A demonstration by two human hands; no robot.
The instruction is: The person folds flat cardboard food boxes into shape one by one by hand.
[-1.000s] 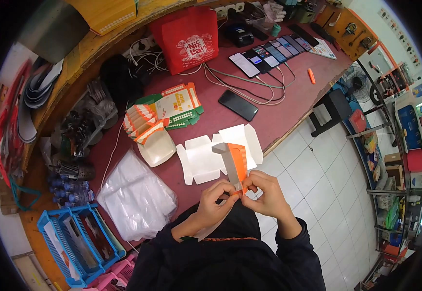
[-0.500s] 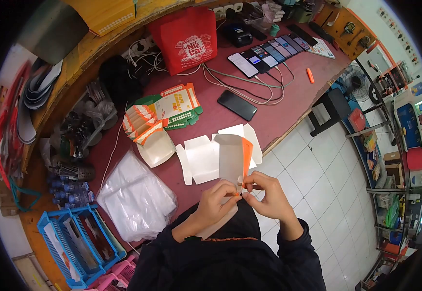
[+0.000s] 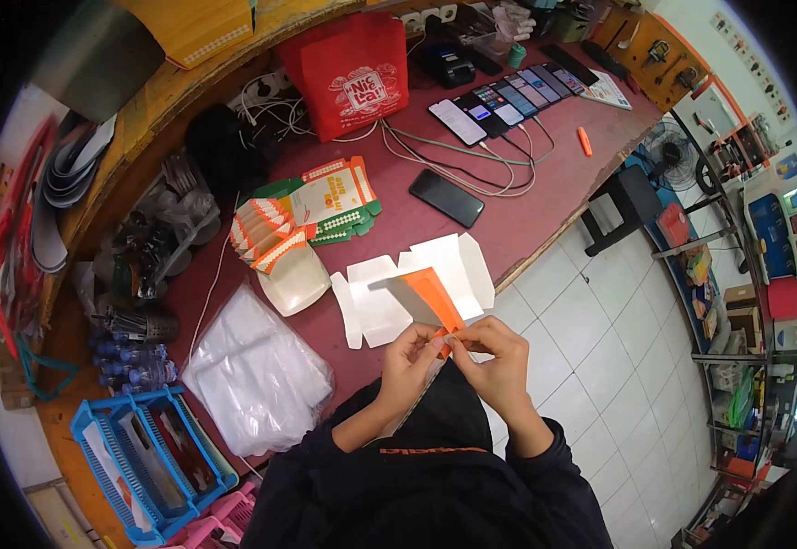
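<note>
My left hand (image 3: 407, 364) and my right hand (image 3: 497, 359) are close together over my lap, fingers pinched on one corner of a cardboard box (image 3: 430, 291) that is partly folded. An orange printed side of it faces up and its plain inner side shows at the left. Behind it on the table lies an unfolded carton sheet (image 3: 375, 306), white side up. Further left are several orange-and-white folded boxes (image 3: 265, 233) and a flat green, orange and cream carton (image 3: 330, 201). My fingers hide the corner itself.
A clear plastic bag bundle (image 3: 256, 371) and a blue basket (image 3: 156, 462) stand left. A black phone (image 3: 447, 197) lies mid-table; several phones on cables (image 3: 499, 101) line the back near a red bag (image 3: 348, 78). The table edge (image 3: 554, 233) runs along the right.
The box has tilted and turned, so its orange side now faces up more. Both hands have come closer together at the corner, the left moving slightly right.
</note>
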